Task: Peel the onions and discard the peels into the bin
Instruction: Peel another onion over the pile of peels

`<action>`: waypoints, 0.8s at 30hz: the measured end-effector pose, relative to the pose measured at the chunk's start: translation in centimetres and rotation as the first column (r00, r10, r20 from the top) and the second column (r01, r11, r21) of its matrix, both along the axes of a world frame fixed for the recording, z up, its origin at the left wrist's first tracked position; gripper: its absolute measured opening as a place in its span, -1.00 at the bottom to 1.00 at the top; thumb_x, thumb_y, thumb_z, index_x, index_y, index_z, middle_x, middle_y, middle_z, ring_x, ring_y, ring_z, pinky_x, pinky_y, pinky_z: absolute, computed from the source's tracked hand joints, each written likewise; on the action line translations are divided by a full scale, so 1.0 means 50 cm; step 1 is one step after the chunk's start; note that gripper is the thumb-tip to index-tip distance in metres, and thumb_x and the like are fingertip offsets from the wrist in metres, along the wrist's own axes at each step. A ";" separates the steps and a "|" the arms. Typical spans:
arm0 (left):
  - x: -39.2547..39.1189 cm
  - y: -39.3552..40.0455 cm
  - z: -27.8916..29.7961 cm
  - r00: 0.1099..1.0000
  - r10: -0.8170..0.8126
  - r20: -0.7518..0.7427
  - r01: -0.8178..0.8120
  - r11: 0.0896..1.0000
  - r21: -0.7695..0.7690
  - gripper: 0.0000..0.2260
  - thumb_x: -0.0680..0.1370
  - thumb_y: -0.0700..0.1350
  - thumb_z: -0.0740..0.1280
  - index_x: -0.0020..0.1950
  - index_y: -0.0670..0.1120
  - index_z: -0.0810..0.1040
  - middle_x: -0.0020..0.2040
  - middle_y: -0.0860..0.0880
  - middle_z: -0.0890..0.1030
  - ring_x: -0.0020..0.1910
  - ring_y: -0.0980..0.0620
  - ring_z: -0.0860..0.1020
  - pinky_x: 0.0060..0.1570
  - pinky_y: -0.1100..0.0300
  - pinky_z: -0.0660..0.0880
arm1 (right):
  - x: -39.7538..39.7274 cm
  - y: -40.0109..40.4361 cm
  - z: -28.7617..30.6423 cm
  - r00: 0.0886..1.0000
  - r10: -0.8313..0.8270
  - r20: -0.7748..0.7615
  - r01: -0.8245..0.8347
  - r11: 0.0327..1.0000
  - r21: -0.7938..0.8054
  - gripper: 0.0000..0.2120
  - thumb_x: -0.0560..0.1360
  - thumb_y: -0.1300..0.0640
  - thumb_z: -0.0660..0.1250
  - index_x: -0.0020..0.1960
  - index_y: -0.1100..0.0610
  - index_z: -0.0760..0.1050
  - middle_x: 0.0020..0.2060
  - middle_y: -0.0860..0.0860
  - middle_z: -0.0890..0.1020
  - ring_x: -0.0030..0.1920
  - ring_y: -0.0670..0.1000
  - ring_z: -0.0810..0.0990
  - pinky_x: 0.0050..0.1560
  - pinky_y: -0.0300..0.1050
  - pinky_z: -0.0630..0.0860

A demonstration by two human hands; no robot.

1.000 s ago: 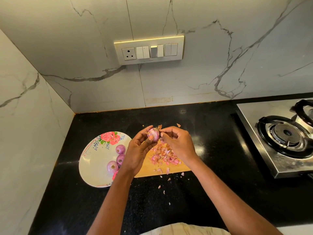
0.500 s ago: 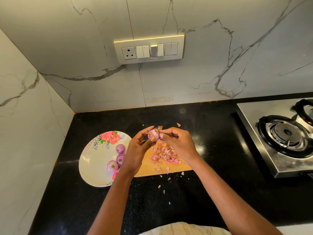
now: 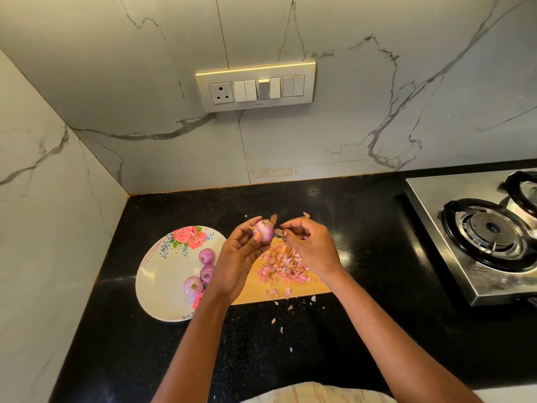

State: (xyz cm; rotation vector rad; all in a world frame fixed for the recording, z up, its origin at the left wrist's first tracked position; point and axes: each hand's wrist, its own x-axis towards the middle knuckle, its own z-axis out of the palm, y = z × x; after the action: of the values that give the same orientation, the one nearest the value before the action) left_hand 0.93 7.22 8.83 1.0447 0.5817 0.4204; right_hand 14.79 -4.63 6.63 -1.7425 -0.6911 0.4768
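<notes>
My left hand (image 3: 238,257) holds a small purple onion (image 3: 263,229) between thumb and fingers, above the far edge of a wooden cutting board (image 3: 261,289). My right hand (image 3: 308,245) sits just right of the onion, its fingertips pinching a small strip of peel (image 3: 279,231) a little apart from the onion. A heap of pink and brown peels (image 3: 280,264) lies on the board under my hands. Three purple onions (image 3: 203,271) rest on a white floral plate (image 3: 162,274) to the left. No bin is in view.
Loose peel bits (image 3: 279,324) lie scattered on the black countertop (image 3: 363,330) in front of the board. A steel gas stove (image 3: 488,234) stands at the right. Marble walls close in the back and left, with a switch panel (image 3: 255,87) on the back wall.
My right hand has pulled away to the right from the onion with a piece of peel. The left hand has tilted the onion slightly.
</notes>
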 end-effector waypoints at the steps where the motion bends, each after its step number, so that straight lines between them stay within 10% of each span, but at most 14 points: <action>1: 0.000 0.001 0.001 1.000 0.008 0.001 -0.008 1.000 -0.017 -0.66 0.54 -0.18 0.34 0.32 -0.03 0.55 0.25 -0.10 0.64 0.21 -0.08 0.65 0.11 0.16 0.62 | 0.004 -0.002 -0.002 1.000 0.004 0.022 -0.003 0.999 -0.039 -0.86 0.58 0.20 0.41 0.07 0.03 0.69 -0.10 -0.15 0.71 -0.05 -0.18 0.68 0.01 -0.25 0.62; 5: 0.001 0.003 0.003 1.000 0.020 -0.007 -0.021 0.999 -0.039 -0.64 0.50 -0.14 0.36 0.31 -0.03 0.54 0.24 -0.11 0.64 0.18 -0.07 0.66 0.10 0.17 0.62 | 0.008 -0.006 -0.001 0.994 0.065 0.084 -0.053 0.989 -0.139 -0.84 0.62 0.14 0.36 0.14 0.01 0.68 -0.01 -0.22 0.67 -0.04 -0.41 0.59 -0.05 -0.51 0.47; 14: 0.004 0.001 -0.009 0.990 0.015 -0.142 0.028 0.955 0.294 -0.61 0.48 0.01 0.48 0.30 0.13 0.57 0.23 0.09 0.64 0.24 0.10 0.60 0.13 0.21 0.55 | 0.002 0.001 0.011 0.979 0.150 0.139 -0.121 0.974 -0.194 -0.72 0.62 0.29 0.31 0.21 -0.01 0.61 0.02 -0.15 0.69 0.04 -0.19 0.66 0.06 -0.37 0.54; 24: 0.003 0.003 -0.011 0.987 0.067 -0.146 -0.015 0.943 0.333 -0.60 0.47 -0.06 0.49 0.30 0.05 0.53 0.19 0.07 0.66 0.15 0.18 0.63 -0.05 0.38 0.56 | 0.000 0.004 0.010 0.963 0.100 0.250 -0.066 0.988 -0.140 -0.77 0.60 0.22 0.38 0.20 -0.01 0.64 0.08 -0.16 0.68 0.05 -0.24 0.61 0.06 -0.42 0.53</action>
State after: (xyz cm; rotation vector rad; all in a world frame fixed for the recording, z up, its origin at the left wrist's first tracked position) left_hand 1.10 7.35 8.30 1.3995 0.6882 0.4875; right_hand 14.79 -4.44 7.15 -1.9253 -0.9372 0.3630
